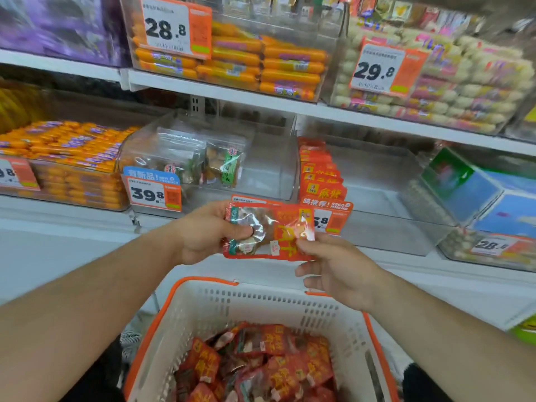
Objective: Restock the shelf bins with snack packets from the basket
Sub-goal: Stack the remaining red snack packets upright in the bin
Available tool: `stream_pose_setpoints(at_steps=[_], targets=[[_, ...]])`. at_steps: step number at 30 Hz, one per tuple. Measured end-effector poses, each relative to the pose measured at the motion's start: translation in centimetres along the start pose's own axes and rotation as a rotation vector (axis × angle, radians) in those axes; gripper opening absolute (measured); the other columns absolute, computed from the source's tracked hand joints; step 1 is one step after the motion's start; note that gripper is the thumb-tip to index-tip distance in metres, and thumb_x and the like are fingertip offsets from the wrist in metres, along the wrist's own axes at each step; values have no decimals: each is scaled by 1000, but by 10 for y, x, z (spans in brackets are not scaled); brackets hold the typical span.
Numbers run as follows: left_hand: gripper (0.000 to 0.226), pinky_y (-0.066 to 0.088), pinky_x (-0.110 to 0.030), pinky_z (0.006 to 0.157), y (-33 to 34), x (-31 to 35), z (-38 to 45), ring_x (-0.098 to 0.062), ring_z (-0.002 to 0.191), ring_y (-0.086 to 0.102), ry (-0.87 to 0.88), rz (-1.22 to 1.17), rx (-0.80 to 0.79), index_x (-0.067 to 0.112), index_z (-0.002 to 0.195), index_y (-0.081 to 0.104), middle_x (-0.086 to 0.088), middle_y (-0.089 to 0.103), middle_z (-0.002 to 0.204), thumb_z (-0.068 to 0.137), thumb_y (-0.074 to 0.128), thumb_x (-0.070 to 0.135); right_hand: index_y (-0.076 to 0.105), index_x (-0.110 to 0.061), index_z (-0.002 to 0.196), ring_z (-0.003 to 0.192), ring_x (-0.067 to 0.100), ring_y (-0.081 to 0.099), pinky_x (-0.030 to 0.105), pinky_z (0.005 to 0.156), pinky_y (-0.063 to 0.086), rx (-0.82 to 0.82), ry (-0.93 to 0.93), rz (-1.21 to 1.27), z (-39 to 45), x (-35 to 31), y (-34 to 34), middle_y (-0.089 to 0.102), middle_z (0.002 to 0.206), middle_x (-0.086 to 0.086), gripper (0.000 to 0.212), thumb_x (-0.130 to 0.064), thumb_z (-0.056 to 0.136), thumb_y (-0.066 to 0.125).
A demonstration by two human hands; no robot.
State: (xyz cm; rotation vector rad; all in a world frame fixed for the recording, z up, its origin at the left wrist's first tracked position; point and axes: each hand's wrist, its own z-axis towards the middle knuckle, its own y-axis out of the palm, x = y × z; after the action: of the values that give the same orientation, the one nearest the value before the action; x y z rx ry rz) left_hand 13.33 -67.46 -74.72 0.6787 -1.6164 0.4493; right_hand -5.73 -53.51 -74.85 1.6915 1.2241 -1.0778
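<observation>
Snack packet (269, 230) is hovering above the basket (185, 320), the left hand (208, 230) pinching its left end and the right hand (333, 268) gripping its right corner, so the stocking step seems underway, next calling for a reach up into the clear bin (374, 181) behind it.

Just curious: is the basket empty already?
No, the basket holds a heap of red snack packets below both hands.

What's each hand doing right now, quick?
Left hand: grips the red snack packet at its left end.
Right hand: pinches the same packet's right edge.
</observation>
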Motion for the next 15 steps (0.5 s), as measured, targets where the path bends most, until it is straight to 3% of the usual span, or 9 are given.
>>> stream_pose_setpoints(at_steps=[4, 8, 12, 15], targets=[[37, 54, -42, 90, 40, 3, 6, -28, 96, 69, 62, -128, -13, 5, 113, 66, -15, 72, 108, 79, 62, -8, 66, -18, 86, 49, 10, 54, 21, 47, 42, 88, -30, 268, -10, -7, -1, 66, 71, -2, 11, -24, 78, 69], [33, 58, -32, 70, 65, 7, 18, -24, 88, 71, 71, -100, 5, 1, 116, 61, -15, 73, 104, 85, 63, -7, 65, -17, 79, 49, 9, 47, 19, 47, 44, 185, -97, 342, -16, -18, -14, 61, 61, -3, 11, -24, 73, 71], [16, 52, -30, 65, 80, 16, 34, -16, 72, 66, 123, 246, 62, 9, 95, 60, -8, 71, 85, 87, 71, 17, 60, -17, 77, 44, 8, 39, 18, 42, 37, 299, -120, 228, -15, -28, -39, 53, 56, -3, 15, -20, 90, 66], [15, 43, -27, 66, 84, 30, 57, -10, 68, 51, 383, 497, 309, 19, 83, 56, 1, 58, 83, 87, 69, 26, 59, -20, 73, 38, 5, 33, 15, 37, 28, 333, -63, 223, -7, -49, -67, 51, 53, -5, 21, -21, 93, 61]])
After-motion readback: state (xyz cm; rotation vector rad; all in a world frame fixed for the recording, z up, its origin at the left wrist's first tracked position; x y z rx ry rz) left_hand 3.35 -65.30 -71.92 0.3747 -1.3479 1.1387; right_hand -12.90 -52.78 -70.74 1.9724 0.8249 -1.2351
